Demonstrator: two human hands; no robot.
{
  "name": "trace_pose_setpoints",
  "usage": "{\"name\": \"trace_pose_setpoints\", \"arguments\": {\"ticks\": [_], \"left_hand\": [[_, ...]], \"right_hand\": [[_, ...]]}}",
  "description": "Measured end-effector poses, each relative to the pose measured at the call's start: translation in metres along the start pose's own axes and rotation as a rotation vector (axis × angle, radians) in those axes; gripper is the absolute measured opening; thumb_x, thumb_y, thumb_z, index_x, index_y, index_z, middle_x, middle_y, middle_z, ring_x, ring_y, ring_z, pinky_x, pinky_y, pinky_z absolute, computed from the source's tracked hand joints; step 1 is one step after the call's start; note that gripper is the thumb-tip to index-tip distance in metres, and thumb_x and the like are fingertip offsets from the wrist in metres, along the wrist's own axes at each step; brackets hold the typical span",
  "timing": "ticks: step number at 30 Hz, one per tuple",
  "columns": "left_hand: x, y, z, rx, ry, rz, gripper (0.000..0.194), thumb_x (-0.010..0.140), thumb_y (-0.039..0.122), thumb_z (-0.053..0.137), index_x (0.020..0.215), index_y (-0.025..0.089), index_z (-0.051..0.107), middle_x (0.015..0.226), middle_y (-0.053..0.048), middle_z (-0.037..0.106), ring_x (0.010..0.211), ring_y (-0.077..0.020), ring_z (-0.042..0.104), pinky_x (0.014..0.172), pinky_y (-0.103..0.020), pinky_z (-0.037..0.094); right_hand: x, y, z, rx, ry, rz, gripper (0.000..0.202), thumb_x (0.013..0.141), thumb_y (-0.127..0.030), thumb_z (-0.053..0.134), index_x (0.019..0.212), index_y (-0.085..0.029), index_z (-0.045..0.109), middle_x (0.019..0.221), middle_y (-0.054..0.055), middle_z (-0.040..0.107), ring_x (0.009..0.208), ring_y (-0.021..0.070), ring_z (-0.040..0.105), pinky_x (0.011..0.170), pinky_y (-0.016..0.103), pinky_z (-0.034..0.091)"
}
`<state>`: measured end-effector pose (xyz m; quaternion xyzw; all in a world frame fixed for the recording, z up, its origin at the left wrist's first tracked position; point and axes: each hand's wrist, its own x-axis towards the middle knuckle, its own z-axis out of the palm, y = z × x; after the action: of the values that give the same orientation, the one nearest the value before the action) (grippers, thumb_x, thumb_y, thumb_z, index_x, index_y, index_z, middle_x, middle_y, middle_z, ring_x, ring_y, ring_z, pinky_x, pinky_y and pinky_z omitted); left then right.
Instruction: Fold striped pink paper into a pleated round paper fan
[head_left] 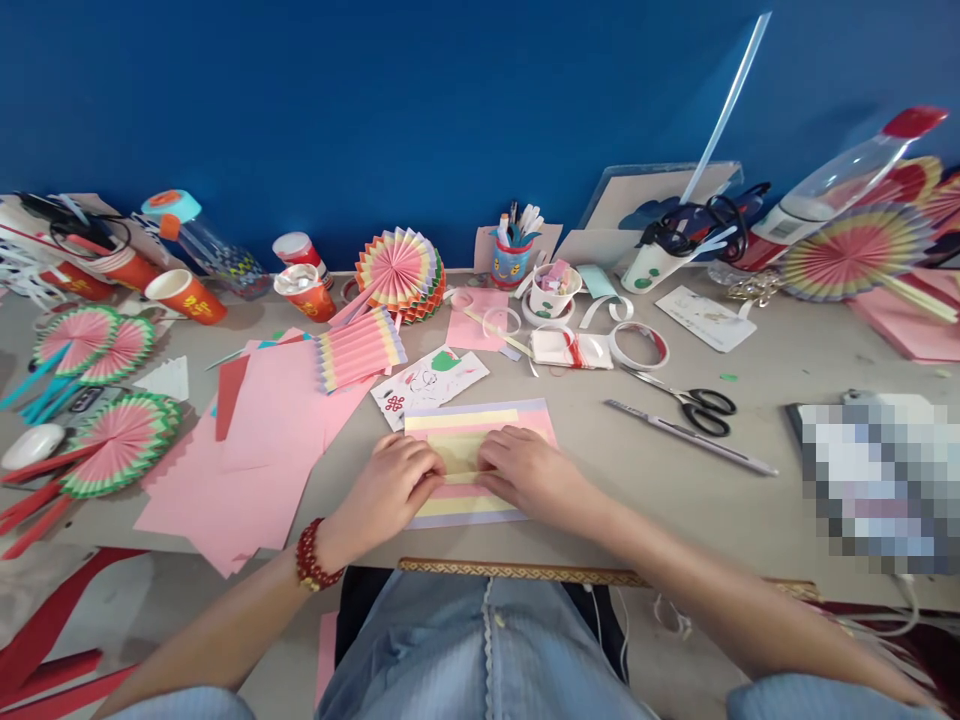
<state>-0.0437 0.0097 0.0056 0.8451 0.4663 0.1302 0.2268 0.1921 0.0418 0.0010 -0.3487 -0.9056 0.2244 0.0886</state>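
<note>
A sheet of paper striped in pink, yellow and lavender (469, 507) lies flat near the desk's front edge. Over its middle, a yellow paper strip (459, 455) spans the gap between my two hands. My left hand (390, 485), with a red beaded bracelet on the wrist, has its fingers curled and pinched at the strip's left end. At the right end my right hand (529, 470) is closed on it the same way, knuckles up. The fingertips of both hands are partly hidden. Just behind the sheet is a white card with drawings (427, 385).
Pink paper sheets (262, 430) and a pleated striped paper (360, 350) lie to the left. Scissors (701, 405), a pen (690, 437) and a tape roll (639, 346) are on the right. Paper fans (124, 445), cups (186, 297) and bottles (832, 195) stand around the desk.
</note>
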Motion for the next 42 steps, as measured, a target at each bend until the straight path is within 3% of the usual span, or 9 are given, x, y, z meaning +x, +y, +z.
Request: {"name": "trace_pose_setpoints", "arguments": {"ticks": [19, 26, 33, 38, 42], "left_hand": [[-0.001, 0.000, 0.004, 0.017, 0.049, -0.051, 0.010, 0.096, 0.024, 0.054, 0.087, 0.021, 0.054, 0.084, 0.001, 0.065, 0.085, -0.0192, 0.059, 0.086, -0.038, 0.040], [-0.009, -0.005, 0.013, -0.057, 0.112, -0.114, 0.010, 0.093, 0.021, 0.058, 0.100, 0.021, 0.052, 0.087, 0.000, 0.061, 0.085, -0.0195, 0.058, 0.088, -0.040, 0.043], [-0.013, -0.011, 0.018, -0.062, 0.144, -0.078, 0.014, 0.094, 0.020, 0.054, 0.107, 0.021, 0.050, 0.097, -0.004, 0.061, 0.099, -0.0221, 0.058, 0.095, -0.042, 0.042], [-0.014, -0.011, 0.015, -0.024, 0.119, -0.038, 0.011, 0.097, 0.019, 0.047, 0.105, 0.021, 0.054, 0.103, -0.005, 0.061, 0.102, -0.0221, 0.057, 0.094, -0.040, 0.042], [-0.014, -0.010, 0.014, 0.031, 0.094, 0.023, 0.023, 0.099, 0.016, 0.041, 0.104, 0.024, 0.063, 0.102, -0.005, 0.058, 0.097, -0.0194, 0.056, 0.094, -0.039, 0.040]], "right_hand": [[0.004, 0.003, 0.006, -0.040, -0.008, 0.049, 0.016, 0.093, -0.025, 0.063, 0.080, -0.018, 0.056, 0.085, 0.004, 0.061, 0.080, 0.0189, 0.051, 0.078, 0.031, 0.039], [0.003, 0.004, 0.008, -0.040, 0.004, 0.057, 0.015, 0.092, -0.023, 0.062, 0.080, -0.018, 0.056, 0.083, 0.004, 0.061, 0.081, 0.0200, 0.052, 0.077, 0.032, 0.039], [0.002, 0.003, 0.008, -0.027, 0.025, 0.066, 0.013, 0.092, -0.019, 0.061, 0.079, -0.019, 0.055, 0.082, 0.004, 0.061, 0.080, 0.0195, 0.052, 0.076, 0.031, 0.039], [0.002, 0.003, 0.007, -0.018, 0.036, 0.052, 0.013, 0.092, -0.019, 0.060, 0.080, -0.019, 0.055, 0.083, 0.004, 0.061, 0.079, 0.0194, 0.052, 0.077, 0.031, 0.039], [0.002, 0.003, 0.007, -0.018, 0.041, 0.048, 0.014, 0.092, -0.019, 0.059, 0.079, -0.019, 0.055, 0.082, 0.003, 0.060, 0.079, 0.0194, 0.051, 0.075, 0.031, 0.039]]}}
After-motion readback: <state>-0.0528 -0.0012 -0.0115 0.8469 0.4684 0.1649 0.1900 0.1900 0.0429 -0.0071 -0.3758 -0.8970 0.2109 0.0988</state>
